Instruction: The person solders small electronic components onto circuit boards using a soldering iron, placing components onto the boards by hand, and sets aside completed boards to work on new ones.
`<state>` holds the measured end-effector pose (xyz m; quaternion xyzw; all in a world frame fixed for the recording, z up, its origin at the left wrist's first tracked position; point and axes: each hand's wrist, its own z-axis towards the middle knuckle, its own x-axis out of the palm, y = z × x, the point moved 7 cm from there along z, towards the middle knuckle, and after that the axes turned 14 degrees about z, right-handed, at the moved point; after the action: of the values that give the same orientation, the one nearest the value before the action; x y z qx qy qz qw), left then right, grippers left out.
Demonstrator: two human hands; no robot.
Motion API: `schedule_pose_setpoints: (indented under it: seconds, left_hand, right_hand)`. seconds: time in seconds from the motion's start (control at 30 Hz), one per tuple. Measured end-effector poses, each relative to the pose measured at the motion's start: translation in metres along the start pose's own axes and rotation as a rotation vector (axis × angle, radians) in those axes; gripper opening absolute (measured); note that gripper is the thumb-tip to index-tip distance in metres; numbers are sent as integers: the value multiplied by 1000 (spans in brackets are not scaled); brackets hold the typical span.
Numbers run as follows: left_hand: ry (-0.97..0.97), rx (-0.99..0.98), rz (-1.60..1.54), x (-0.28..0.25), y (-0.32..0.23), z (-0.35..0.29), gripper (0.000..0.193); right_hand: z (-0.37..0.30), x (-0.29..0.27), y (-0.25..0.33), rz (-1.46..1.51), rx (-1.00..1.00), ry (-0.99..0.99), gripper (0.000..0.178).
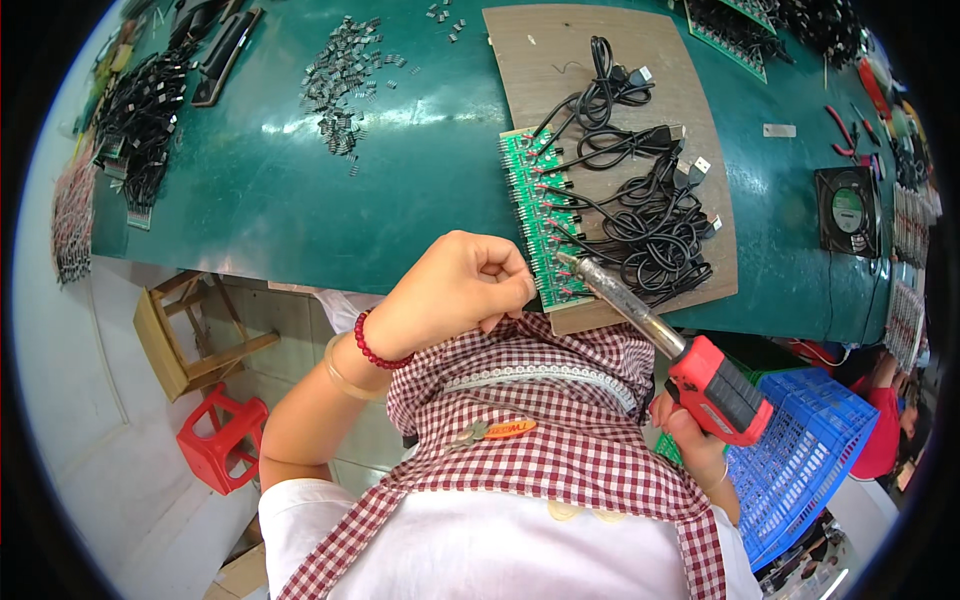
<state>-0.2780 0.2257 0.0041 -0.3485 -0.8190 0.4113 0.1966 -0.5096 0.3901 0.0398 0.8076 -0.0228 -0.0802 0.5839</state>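
Observation:
A soldering gun (715, 388) with a red and black body is gripped in my right hand (688, 428). Its metal barrel points up and left, and the tip is at the lower part of a green circuit board panel (540, 215). Black USB cables (650, 235), bundled in loops, run from the panel's right side. Pins line its left edge. My left hand (470, 280), wearing a red bead bracelet, is closed right beside the panel's lower left edge. Whatever its curled fingers hold, if anything, is hidden. Panel and cables lie on a brown wooden board (540, 60).
Small black pin parts (340, 80) lie heaped on the green table (420, 180). A pile of black cables (145, 110) sits far left. To the right are a black round-faced device (848, 210) and red-handled pliers (840, 130). A blue crate (800, 440) and red stool (222, 438) stand below.

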Motion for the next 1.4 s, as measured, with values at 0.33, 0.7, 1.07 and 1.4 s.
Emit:
schedule_pose_setpoints:
  seconds: [0.33,0.7,1.07,1.4]
  left_hand:
    - [31,-26,14,0,0,3,11]
    - [34,-49,10,0,-1,2,11]
    - [25,-46,-5,0,0,3,9]
    - [13,-35,-12,1,1,2,9]
  right_hand:
    - [-4,6,-7,-55,35,62,15]
    - [-10,5,-17,-180,61,135,14]
    - [-9,3,-18,-30,80,42,14]
    - [-11,5,-11,-195,14,125,13]
